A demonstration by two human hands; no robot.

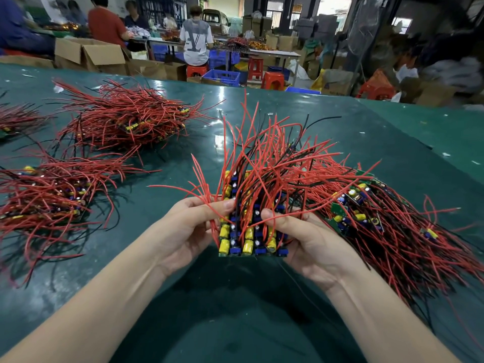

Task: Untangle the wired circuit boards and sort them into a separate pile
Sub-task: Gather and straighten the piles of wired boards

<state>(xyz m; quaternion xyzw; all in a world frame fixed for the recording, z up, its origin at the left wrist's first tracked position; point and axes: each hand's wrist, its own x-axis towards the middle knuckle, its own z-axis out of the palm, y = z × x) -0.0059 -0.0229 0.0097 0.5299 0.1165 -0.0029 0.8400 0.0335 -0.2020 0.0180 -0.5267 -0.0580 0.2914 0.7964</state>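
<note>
Both my hands hold one bundle of circuit boards [248, 239] above the green table [183, 163]. The boards carry yellow and blue parts, and red and black wires fan upward from them. My left hand [188, 226] grips the bundle's left side, thumb on top among the red wires. My right hand [301, 237] grips its right side, thumb pressed over the wires. A tangled heap of wired boards [387, 221] lies just right of my right hand. Two piles lie to the left: a near pile [49, 200] and a far pile [125, 121].
Part of another wire pile [13, 121] shows at the left edge. Beyond the table's far edge stand cardboard boxes [89, 56], blue crates [222, 77], red stools [272, 79] and several people at other benches. Bare table lies in front of me.
</note>
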